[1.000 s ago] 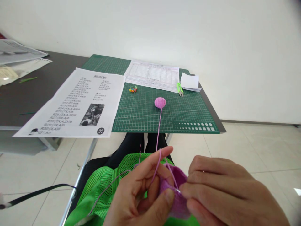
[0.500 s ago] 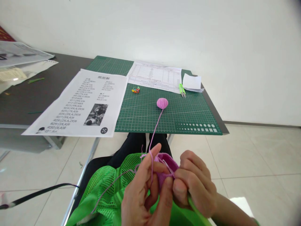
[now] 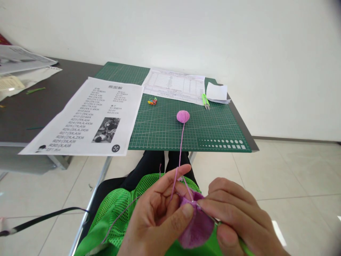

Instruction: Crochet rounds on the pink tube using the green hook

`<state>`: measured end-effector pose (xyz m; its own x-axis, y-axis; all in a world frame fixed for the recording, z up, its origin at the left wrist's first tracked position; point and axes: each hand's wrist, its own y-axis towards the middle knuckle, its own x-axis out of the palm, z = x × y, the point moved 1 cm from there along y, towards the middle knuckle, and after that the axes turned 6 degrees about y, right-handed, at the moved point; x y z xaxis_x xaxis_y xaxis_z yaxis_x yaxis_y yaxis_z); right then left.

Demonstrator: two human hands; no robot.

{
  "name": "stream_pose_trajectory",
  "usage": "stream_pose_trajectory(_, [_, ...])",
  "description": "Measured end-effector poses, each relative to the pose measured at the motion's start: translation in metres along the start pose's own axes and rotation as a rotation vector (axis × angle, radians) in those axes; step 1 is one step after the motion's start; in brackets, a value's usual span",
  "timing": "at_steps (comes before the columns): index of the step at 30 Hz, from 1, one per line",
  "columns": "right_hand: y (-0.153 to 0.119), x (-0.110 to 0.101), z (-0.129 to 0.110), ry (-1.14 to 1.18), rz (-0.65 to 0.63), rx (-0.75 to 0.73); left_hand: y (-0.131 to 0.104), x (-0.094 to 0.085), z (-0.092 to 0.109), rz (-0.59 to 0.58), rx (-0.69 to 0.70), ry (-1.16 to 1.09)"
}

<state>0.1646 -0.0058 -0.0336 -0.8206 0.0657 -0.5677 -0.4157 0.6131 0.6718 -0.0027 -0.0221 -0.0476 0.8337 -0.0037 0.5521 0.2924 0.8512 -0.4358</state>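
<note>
My left hand (image 3: 162, 209) pinches the edge of a pink crocheted piece (image 3: 195, 227) between thumb and fingers, its index finger stretched out with yarn looped over it. In my right hand (image 3: 237, 213) is a crochet hook (image 3: 215, 221) with a green handle; its thin metal shaft reaches the top edge of the piece, and the tip is hidden there. Pink yarn (image 3: 181, 145) runs up from the left index finger to a pink ball (image 3: 183, 116) on the green cutting mat (image 3: 160, 124). The piece hangs below the fingertips, above my lap.
A printed sheet (image 3: 87, 113) overhangs the table's front edge at left. On the mat lie small colored clips (image 3: 152, 101), a form (image 3: 174, 83), green-handled snips (image 3: 205, 101) and white paper slips (image 3: 217, 92). More papers (image 3: 23, 62) are at far left.
The crocheted piece has turned so more of its outer side shows. My right hand has shifted right and slightly down, and the left index finger points further right. The view has shifted slightly.
</note>
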Motion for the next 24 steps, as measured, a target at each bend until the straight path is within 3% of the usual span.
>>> stream_pose_trajectory(12, [0.002,-0.018,-0.005,0.075,-0.172,0.079,0.001,0.0,-0.001,-0.003,0.014,0.107])
stream_pose_trajectory(18, [0.003,-0.016,-0.003,0.239,-0.114,0.162,0.002,0.003,-0.005,-0.033,0.034,0.171])
stream_pose_trajectory(24, [0.002,-0.012,-0.003,0.108,-0.064,0.111,0.001,0.005,0.0,-0.075,-0.105,0.105])
